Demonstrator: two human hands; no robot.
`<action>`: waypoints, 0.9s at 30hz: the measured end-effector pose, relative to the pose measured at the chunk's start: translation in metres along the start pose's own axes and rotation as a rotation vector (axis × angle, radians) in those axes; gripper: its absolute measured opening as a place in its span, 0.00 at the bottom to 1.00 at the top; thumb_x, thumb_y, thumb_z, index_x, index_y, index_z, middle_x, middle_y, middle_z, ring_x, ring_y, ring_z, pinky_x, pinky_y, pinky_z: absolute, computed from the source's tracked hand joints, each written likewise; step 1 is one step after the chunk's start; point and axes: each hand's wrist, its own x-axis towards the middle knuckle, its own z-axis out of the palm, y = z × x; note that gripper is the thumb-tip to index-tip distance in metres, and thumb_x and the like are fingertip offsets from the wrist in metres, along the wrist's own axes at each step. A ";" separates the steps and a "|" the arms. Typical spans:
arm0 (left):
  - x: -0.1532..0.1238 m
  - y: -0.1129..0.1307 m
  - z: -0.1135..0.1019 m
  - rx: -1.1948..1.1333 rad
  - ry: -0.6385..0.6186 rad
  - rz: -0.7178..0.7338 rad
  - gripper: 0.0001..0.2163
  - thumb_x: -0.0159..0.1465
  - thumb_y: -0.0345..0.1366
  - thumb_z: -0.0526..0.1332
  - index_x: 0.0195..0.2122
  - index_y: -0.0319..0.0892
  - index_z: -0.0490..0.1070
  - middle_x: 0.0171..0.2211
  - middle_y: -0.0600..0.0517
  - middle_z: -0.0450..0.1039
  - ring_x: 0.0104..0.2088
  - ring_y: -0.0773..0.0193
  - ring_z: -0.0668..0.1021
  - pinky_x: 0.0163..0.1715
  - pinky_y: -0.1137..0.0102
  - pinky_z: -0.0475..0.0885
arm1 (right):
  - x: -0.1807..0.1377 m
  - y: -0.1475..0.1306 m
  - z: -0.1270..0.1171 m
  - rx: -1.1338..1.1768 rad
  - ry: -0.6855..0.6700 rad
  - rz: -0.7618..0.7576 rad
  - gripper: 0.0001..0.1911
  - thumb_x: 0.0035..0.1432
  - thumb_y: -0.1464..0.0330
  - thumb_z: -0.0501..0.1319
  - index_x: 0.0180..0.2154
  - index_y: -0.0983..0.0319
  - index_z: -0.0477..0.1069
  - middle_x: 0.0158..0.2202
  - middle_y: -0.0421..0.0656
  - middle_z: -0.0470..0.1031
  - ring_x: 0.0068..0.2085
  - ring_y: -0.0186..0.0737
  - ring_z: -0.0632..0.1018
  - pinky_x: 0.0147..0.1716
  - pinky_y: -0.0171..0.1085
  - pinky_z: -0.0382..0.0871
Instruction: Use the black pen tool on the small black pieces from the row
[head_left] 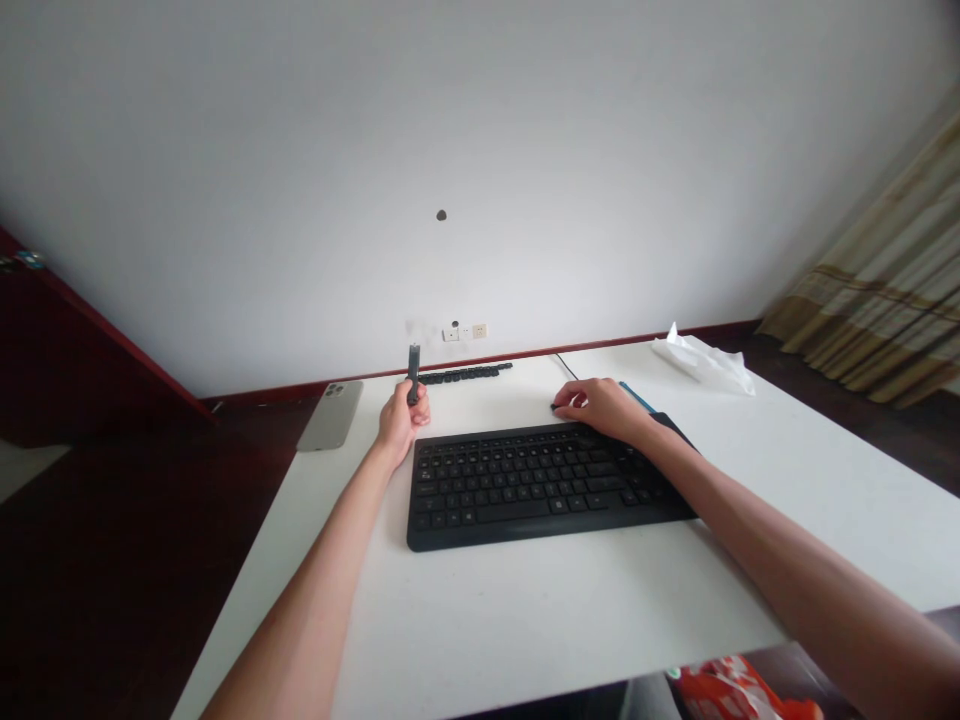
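Observation:
A black keyboard (517,480) lies on the white table, with dark gaps along its top row. My left hand (403,415), just beyond the keyboard's far left corner, is closed around a slim dark-grey tool (414,372) that points upward; its exact kind is unclear. Past the keyboard's far edge, my right hand (596,405) pinches a small black piece (556,406) close to the tabletop, which looks like a keycap. Black keycaps (465,375) form a row near the wall. My right forearm covers part of the keyboard's right end.
A phone (331,415) rests face down at the table's left edge. Crumpled white plastic (705,362) lies at the far right. A thin blue item (636,396) shows behind my right hand, and a cable (566,366) runs toward the wall. The white table (540,610) ends close to me.

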 end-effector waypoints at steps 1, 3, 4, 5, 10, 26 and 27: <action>0.000 0.000 0.000 -0.003 -0.007 0.000 0.14 0.68 0.44 0.57 0.28 0.42 0.61 0.16 0.62 0.47 0.17 0.73 0.53 0.18 0.77 0.54 | 0.000 0.000 0.000 -0.011 0.008 0.000 0.07 0.57 0.64 0.67 0.36 0.58 0.82 0.31 0.41 0.82 0.35 0.42 0.81 0.38 0.36 0.71; 0.000 0.000 -0.001 -0.008 -0.009 0.004 0.15 0.68 0.44 0.57 0.27 0.42 0.60 0.16 0.62 0.47 0.17 0.73 0.53 0.18 0.76 0.54 | 0.003 0.002 0.002 -0.034 0.024 -0.012 0.08 0.58 0.65 0.66 0.37 0.58 0.82 0.32 0.41 0.82 0.35 0.41 0.81 0.38 0.35 0.71; 0.001 -0.001 -0.002 -0.013 -0.004 0.008 0.15 0.68 0.44 0.57 0.27 0.43 0.60 0.16 0.62 0.47 0.17 0.73 0.53 0.18 0.76 0.54 | 0.005 0.004 0.003 -0.047 0.032 -0.026 0.08 0.58 0.66 0.65 0.38 0.58 0.82 0.32 0.41 0.83 0.35 0.41 0.81 0.39 0.35 0.72; 0.001 -0.001 -0.002 -0.020 0.003 0.011 0.15 0.68 0.44 0.57 0.27 0.43 0.60 0.16 0.62 0.47 0.17 0.72 0.54 0.18 0.76 0.55 | 0.007 0.006 0.005 -0.062 0.039 -0.044 0.08 0.59 0.66 0.64 0.38 0.58 0.82 0.33 0.41 0.83 0.35 0.40 0.81 0.39 0.35 0.72; 0.003 -0.002 -0.004 -0.064 0.020 0.013 0.13 0.68 0.43 0.56 0.28 0.43 0.61 0.16 0.62 0.47 0.17 0.72 0.54 0.18 0.76 0.55 | 0.033 0.009 0.018 -0.152 0.043 -0.124 0.10 0.59 0.71 0.62 0.39 0.56 0.82 0.34 0.39 0.84 0.36 0.40 0.82 0.42 0.35 0.72; 0.004 -0.003 -0.006 -0.063 0.037 0.013 0.15 0.68 0.43 0.56 0.26 0.43 0.60 0.16 0.61 0.47 0.17 0.72 0.54 0.19 0.75 0.54 | 0.113 -0.028 0.047 -0.183 0.002 -0.190 0.11 0.57 0.74 0.64 0.39 0.58 0.82 0.37 0.41 0.85 0.37 0.40 0.83 0.39 0.35 0.74; 0.004 -0.003 -0.006 -0.064 0.039 0.011 0.15 0.68 0.43 0.55 0.26 0.43 0.60 0.16 0.61 0.47 0.17 0.72 0.54 0.20 0.75 0.54 | 0.114 -0.030 0.047 -0.194 0.000 -0.183 0.11 0.57 0.74 0.64 0.40 0.58 0.82 0.36 0.40 0.85 0.36 0.40 0.82 0.38 0.35 0.74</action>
